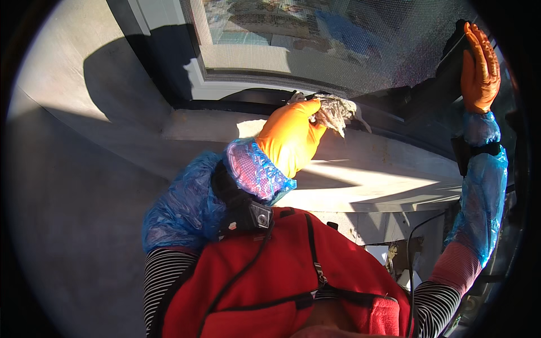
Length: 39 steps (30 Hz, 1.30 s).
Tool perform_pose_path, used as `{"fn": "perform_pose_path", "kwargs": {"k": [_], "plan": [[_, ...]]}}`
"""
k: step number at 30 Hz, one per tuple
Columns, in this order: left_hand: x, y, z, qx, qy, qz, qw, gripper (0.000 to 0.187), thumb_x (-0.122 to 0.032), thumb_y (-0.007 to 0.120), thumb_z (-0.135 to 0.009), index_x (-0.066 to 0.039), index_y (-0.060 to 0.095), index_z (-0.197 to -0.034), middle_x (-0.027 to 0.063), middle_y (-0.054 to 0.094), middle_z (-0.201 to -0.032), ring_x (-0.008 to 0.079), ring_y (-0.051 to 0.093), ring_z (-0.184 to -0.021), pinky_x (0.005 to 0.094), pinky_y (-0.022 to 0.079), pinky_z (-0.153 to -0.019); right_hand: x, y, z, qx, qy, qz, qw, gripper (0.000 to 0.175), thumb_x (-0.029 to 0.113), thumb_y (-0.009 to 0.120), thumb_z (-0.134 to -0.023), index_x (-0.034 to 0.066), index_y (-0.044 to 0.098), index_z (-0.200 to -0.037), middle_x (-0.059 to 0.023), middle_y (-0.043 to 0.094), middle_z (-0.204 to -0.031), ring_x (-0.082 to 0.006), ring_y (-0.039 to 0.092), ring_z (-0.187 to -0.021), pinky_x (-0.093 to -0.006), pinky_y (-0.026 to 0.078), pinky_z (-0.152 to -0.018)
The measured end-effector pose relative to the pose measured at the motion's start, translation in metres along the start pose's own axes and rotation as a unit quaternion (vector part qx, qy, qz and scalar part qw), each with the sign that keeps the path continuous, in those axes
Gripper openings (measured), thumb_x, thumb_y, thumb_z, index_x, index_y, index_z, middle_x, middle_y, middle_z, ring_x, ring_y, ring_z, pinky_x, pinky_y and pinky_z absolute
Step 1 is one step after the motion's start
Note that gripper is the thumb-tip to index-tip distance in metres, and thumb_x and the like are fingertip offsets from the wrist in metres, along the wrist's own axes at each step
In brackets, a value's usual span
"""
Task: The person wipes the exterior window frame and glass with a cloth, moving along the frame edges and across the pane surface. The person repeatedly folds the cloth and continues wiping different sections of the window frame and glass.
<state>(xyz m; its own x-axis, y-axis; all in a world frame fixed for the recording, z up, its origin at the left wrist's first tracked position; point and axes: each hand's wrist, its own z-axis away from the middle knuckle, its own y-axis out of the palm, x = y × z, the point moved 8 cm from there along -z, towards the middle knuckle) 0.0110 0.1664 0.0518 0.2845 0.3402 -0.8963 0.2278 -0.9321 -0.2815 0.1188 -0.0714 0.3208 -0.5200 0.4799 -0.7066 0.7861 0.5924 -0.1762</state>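
Observation:
My left hand (291, 137), in an orange glove, grips a crumpled, dirty grey-white rag (336, 112). The rag lies against the bottom edge of a white window frame (245, 86), just above the pale sill (359, 148). My fingertips are partly hidden behind the rag and glove. At the far right, my right hand (482, 72), also gloved in orange, is raised with straight fingers and the thumb apart. It holds nothing and rests flat at the dark side part of the window. A mesh screen (380, 46) covers the pane between the hands.
A grey wall (76, 169) curves along the left. Black cables (416, 236) hang by my red vest (262, 253), and a small camera (261, 214) is strapped to my left wrist. Below the sill at right lie white pieces (378, 253) and debris. Hard shadows cross the sill.

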Motion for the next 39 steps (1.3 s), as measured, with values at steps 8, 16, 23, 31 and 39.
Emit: {"fn": "perform_pose_path", "kwargs": {"k": [8, 16, 23, 31, 39], "plan": [[-0.009, -0.170, 0.068, -0.108, -0.157, 0.091, 0.977, 0.035, -0.005, 0.053, -0.105, 0.003, 0.055, -0.139, 0.0131, 0.066, -0.130, 0.0243, 0.065, -0.116, 0.0331, 0.052, -0.101, -0.013, 0.008, 0.016, 0.042, 0.001, 0.032, 0.999, 0.050, -0.010, 0.068, -0.084, 0.0076, 0.070, -0.131, -0.0082, 0.068, -0.137, -0.0278, 0.061, -0.131, -0.0391, 0.047, -0.112], [-0.115, -0.255, 0.079, -0.325, 0.260, 0.228, 0.880, 0.033, -0.001, 0.053, -0.105, 0.003, 0.055, -0.137, 0.0171, 0.066, -0.124, 0.0263, 0.066, -0.114, 0.0343, 0.056, -0.096, -0.010, 0.008, 0.021, 0.043, 0.001, 0.034, 0.999, 0.047, -0.012, 0.066, -0.082, 0.0047, 0.070, -0.126, -0.0143, 0.069, -0.133, -0.0346, 0.063, -0.127, -0.0452, 0.049, -0.110], [-0.120, -0.233, 0.025, -0.437, 0.332, -0.403, 0.732, 0.061, 0.012, 0.057, -0.094, 0.002, 0.045, -0.153, 0.0248, 0.037, -0.161, 0.0338, 0.045, -0.145, 0.0309, 0.042, -0.109, 0.002, 0.003, 0.016, 0.013, -0.014, 0.012, 1.000, 0.040, -0.006, 0.062, -0.090, 0.0060, 0.067, -0.128, -0.0155, 0.069, -0.131, -0.0384, 0.063, -0.126, -0.0499, 0.048, -0.110], [-0.059, -0.254, 0.026, -0.344, 0.362, -0.131, 0.856, 0.071, 0.008, 0.039, -0.104, -0.010, 0.013, -0.167, 0.0045, 0.040, -0.159, 0.0139, 0.053, -0.102, 0.0303, 0.047, -0.095, 0.019, -0.007, 0.009, -0.025, 0.003, -0.001, 1.000, 0.034, 0.006, 0.063, -0.090, 0.0031, 0.069, -0.123, -0.0163, 0.067, -0.131, -0.0384, 0.062, -0.125, -0.0537, 0.044, -0.110], [-0.231, -0.325, -0.049, -0.399, 0.471, -0.178, 0.767, 0.061, -0.005, 0.057, -0.106, -0.008, 0.029, -0.160, 0.0100, 0.042, -0.155, 0.0215, 0.050, -0.126, 0.0304, 0.040, -0.112, 0.022, -0.006, 0.008, -0.019, 0.033, 0.010, 0.999, 0.032, 0.009, 0.067, -0.086, 0.0050, 0.072, -0.117, -0.0132, 0.068, -0.128, -0.0368, 0.063, -0.122, -0.0556, 0.043, -0.111]]}}
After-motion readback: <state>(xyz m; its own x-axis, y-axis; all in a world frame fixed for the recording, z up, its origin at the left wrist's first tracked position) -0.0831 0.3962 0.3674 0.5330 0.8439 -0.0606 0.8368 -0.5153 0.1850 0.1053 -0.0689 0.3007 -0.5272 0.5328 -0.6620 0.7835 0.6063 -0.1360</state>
